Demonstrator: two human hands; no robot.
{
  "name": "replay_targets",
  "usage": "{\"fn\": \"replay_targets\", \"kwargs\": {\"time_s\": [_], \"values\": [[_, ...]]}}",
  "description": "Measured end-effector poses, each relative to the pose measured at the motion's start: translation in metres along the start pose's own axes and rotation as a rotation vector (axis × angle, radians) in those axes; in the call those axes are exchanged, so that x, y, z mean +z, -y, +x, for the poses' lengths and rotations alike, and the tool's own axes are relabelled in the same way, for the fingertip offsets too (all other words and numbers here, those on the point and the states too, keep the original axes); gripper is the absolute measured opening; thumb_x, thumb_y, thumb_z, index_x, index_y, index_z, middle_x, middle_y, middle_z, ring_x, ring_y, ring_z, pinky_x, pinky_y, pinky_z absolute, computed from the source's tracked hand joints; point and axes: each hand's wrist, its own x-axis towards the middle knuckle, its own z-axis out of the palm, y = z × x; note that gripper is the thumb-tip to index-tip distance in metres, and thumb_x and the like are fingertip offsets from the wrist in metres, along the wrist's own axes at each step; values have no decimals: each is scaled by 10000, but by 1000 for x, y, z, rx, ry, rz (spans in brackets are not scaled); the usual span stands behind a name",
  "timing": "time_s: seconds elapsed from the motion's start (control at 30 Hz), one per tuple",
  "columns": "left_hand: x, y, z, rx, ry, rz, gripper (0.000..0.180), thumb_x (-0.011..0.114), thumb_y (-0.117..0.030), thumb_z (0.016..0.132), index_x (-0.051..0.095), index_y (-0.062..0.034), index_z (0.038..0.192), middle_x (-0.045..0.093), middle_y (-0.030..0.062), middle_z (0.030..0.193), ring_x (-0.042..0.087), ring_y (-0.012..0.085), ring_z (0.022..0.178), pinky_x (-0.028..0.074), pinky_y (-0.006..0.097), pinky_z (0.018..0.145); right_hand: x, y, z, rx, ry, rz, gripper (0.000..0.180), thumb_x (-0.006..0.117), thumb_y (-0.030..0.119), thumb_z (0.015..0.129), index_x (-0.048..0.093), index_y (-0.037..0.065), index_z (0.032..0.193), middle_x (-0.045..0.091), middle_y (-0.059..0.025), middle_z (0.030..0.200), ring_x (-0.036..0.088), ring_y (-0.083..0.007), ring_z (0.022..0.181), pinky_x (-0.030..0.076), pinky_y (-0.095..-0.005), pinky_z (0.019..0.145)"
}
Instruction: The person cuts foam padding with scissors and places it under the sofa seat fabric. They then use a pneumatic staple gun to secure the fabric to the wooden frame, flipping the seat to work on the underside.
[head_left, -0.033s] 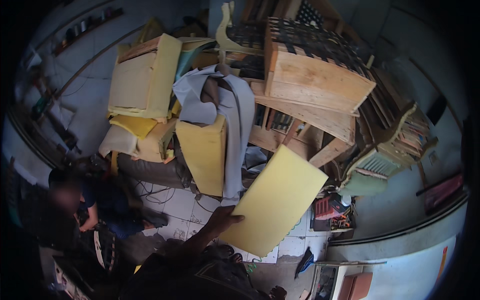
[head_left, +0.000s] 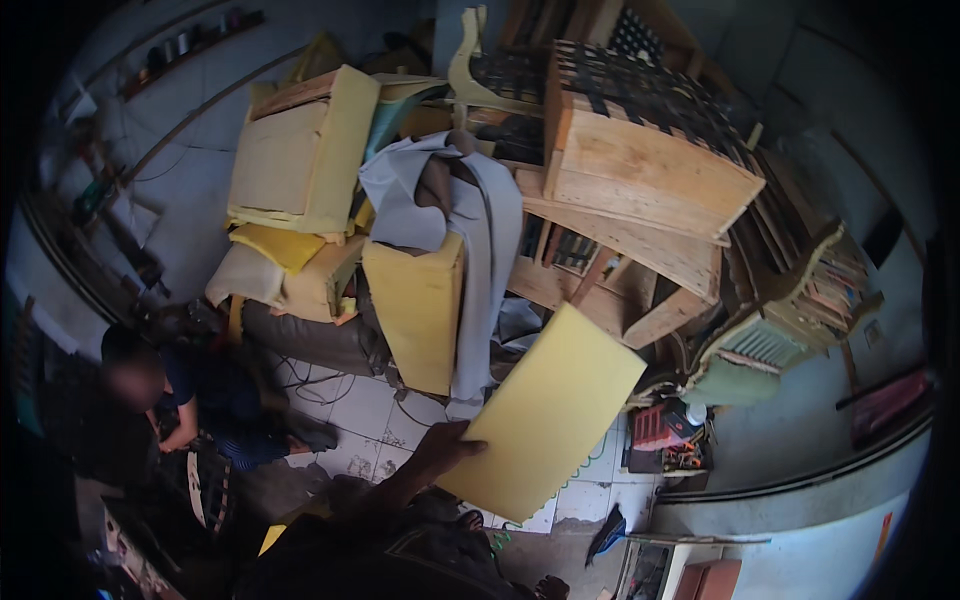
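Observation:
My left hand (head_left: 447,452) grips the left edge of a rectangular yellow foam slab (head_left: 550,415), thumb on its upper face, other fingers hidden behind it. The slab hangs tilted above the tiled floor. Low in the view, by my dark clothing, a small dark shape may be my right hand, but its fingers are too dark to make out. Beyond the slab stands a yellow foam-covered block (head_left: 410,310) with grey fabric (head_left: 488,220) draped over its top and down its side.
Wooden furniture frames (head_left: 650,150) with black webbing are piled at the back. Foam-padded furniture (head_left: 285,160) is stacked at the back left. Another person (head_left: 190,405) sits low at the left. A crate of tools (head_left: 665,440) and a green coiled hose (head_left: 500,540) are near the slab.
The view has shifted slightly, so the background sits a little farther right. The foam slab has moved slightly left against it, still in my left hand.

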Motion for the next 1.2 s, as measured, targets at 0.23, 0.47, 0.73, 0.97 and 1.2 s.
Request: {"fn": "replay_targets", "kwargs": {"time_s": [0.23,0.47,0.73,0.97,1.2], "values": [[-6,32,-43,16,78,384,383,771,-333,906,725,-60,1170,749,206,1040,731,378,992,549,454,868,60,84,88,220,305,-147,89,594,174,968,634,133,901,528,-11,694,578,-179,629,444,-395,490],[-135,31,-66,-95,-155,219,366,781,-317,899,731,-113,1200,763,172,1064,743,345,996,566,398,891,269,181,58,-213,284,-562,226,601,233,1002,681,112,1175,670,-47,843,637,-179,680,489,-328,565],[-301,49,-121,-137,-666,540,304,778,-309,889,747,-149,1146,765,145,969,742,365,900,587,445,795,485,119,4,-294,612,-796,263,645,265,978,674,120,1195,687,-71,875,665,-199,704,543,-388,630],[-353,55,-137,-258,-997,131,294,776,-200,890,744,-47,1139,764,176,868,773,251,814,581,361,762,652,69,-103,-765,915,-1566,435,636,426,1007,726,65,1233,743,-108,1026,707,-167,864,588,-369,734],[-384,64,-93,37,-1264,-501,292,689,-110,953,687,40,1203,739,95,1082,671,166,952,519,318,874,905,173,-229,-841,1009,-490,767,774,345,949,388,105,1567,603,-137,1345,648,-225,1088,563,-334,820]]}}
